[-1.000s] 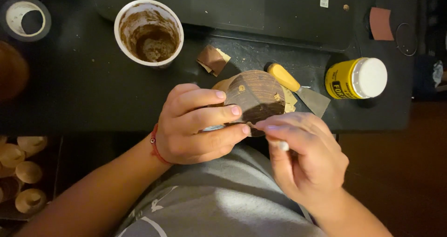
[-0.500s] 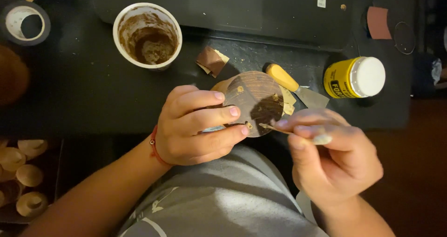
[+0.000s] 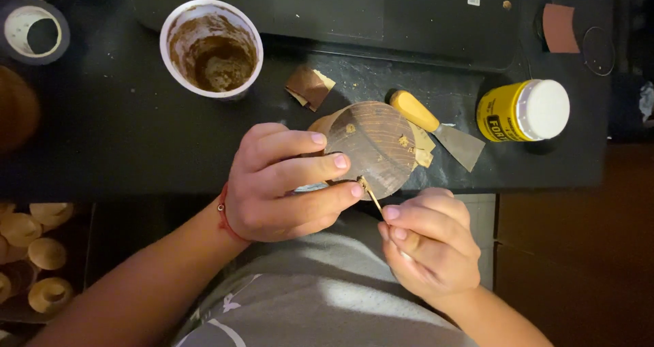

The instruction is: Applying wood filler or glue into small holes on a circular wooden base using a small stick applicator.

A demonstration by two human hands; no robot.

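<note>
Black table (image 3: 102, 136) carries stained white cup (image 3: 211, 47) and yellow jar (image 3: 523, 110). Left hand (image 3: 286, 183) clasps round wooden piece (image 3: 371, 146) above table edge. Right hand (image 3: 429, 241) pinches thin stick (image 3: 371, 196), tip touching piece's rim.

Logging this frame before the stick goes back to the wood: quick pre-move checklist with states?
1. Left hand grips the round wooden piece firmly, fingers on its face and edge: ok.
2. Right hand pinches the thin stick near its lower end: ok.
3. Stick tip meets the piece's lower edge beside the left fingertips: ok, though close to the fingers.
4. Filler loaded on the stick tip: cannot tell, too small.
5. Cup of brown paste upright on the black tabletop, apart from both hands: ok.
6. Putty knife and yellow jar lie right of the piece, jar lid on: ok.
</note>
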